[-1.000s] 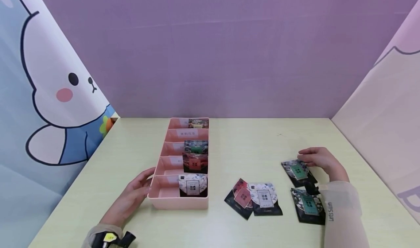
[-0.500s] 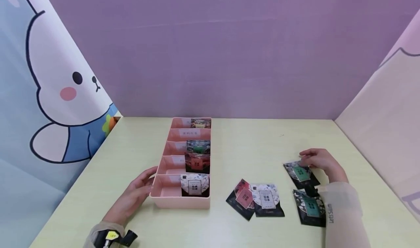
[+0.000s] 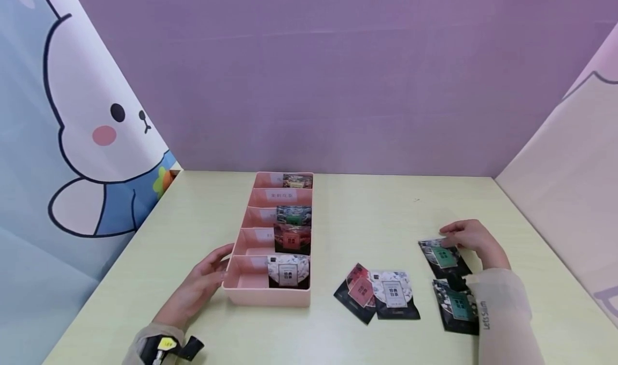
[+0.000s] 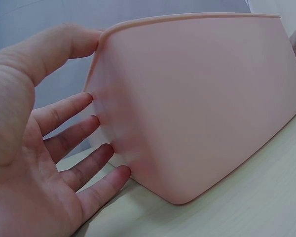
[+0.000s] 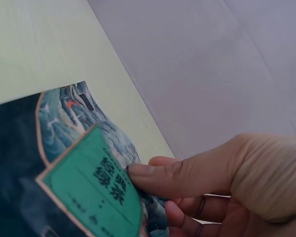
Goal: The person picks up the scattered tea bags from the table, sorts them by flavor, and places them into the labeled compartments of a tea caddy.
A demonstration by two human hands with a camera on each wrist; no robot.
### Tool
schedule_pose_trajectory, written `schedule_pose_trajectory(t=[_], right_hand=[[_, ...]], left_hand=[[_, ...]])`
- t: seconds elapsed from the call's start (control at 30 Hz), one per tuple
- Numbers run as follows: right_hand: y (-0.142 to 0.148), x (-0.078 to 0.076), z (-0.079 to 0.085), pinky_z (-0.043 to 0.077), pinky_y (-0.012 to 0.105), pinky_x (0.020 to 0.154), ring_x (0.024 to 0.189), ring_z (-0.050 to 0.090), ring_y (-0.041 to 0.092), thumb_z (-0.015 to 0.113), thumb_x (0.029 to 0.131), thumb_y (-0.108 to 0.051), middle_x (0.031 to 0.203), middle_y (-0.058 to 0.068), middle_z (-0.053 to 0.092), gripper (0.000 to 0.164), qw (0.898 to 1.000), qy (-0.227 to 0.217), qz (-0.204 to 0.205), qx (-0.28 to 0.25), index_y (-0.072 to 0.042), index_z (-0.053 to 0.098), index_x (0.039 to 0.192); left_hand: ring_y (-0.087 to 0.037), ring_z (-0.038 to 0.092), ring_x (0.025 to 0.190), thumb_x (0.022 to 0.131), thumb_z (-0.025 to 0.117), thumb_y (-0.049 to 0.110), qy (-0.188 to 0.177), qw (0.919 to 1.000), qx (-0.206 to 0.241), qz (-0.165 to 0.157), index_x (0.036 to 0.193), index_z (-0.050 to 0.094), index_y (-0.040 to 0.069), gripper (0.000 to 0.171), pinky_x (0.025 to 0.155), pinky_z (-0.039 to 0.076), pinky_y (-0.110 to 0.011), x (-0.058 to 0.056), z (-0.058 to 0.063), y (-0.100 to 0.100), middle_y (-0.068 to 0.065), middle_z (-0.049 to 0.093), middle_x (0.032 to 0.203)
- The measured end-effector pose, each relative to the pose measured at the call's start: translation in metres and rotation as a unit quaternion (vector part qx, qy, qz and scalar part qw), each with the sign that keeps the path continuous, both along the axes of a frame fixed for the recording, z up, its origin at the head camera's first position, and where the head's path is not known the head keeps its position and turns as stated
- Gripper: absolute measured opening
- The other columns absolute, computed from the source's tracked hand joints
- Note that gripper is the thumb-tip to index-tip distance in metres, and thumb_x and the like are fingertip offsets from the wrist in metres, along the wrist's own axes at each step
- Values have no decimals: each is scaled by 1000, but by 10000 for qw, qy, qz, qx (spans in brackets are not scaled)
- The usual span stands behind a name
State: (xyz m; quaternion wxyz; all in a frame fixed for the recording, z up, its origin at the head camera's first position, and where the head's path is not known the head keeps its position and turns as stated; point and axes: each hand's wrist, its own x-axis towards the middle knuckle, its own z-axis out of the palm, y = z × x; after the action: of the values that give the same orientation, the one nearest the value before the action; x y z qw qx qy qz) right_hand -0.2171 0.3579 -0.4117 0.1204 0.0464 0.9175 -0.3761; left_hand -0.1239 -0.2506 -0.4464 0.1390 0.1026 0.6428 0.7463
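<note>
My left hand (image 3: 200, 284) is at the near left corner of a pink divided box (image 3: 270, 299). In the left wrist view its fingertips (image 4: 102, 121) touch the box's wall, fingers fairly straight, with the thumb at the rim. At the right of the table my right hand (image 3: 475, 240) pinches the far edge of a green-labelled tea packet (image 3: 441, 256). The right wrist view has the thumb on the packet's printed face and the other fingers behind or under it, partly hidden. Another green-labelled tea packet (image 3: 456, 307) lies nearer, partly under the right sleeve.
Between box and right hand lie a red tea packet (image 3: 358, 294) and a white tea packet (image 3: 393, 295), overlapping. Upright packets, among them a white one (image 3: 288, 272) and a red one (image 3: 292, 240), stand in the box's compartments. A purple backdrop (image 3: 338, 86) rises behind the table.
My right hand has shifted slightly onto the packet's far edge, its fingers now over it. The left hand stays at the box. The head view has swung a little left.
</note>
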Motion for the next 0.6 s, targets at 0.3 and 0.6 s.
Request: schedule_pose_trajectory(t=[0.3, 0.6], right_hand=[[2, 1, 3, 53, 35, 70, 83, 63, 19, 68, 91, -9, 101, 16, 70, 29, 9999, 118, 88, 17, 11, 68, 112], [4, 1, 2, 55, 33, 65, 77, 61, 18, 64, 94, -7, 103, 18, 67, 30, 9993, 198, -217, -219, 14, 64, 116]], left_hand=[[-5, 51, 124, 96, 55, 3, -118, 9999, -48, 50, 151, 30, -4, 61, 100, 44, -24, -1, 1, 1, 0, 46, 145], [-4, 50, 124, 98, 52, 2, 207, 9996, 147, -155, 148, 41, 8, 52, 100, 44, -23, 0, -2, -1, 5, 47, 143]])
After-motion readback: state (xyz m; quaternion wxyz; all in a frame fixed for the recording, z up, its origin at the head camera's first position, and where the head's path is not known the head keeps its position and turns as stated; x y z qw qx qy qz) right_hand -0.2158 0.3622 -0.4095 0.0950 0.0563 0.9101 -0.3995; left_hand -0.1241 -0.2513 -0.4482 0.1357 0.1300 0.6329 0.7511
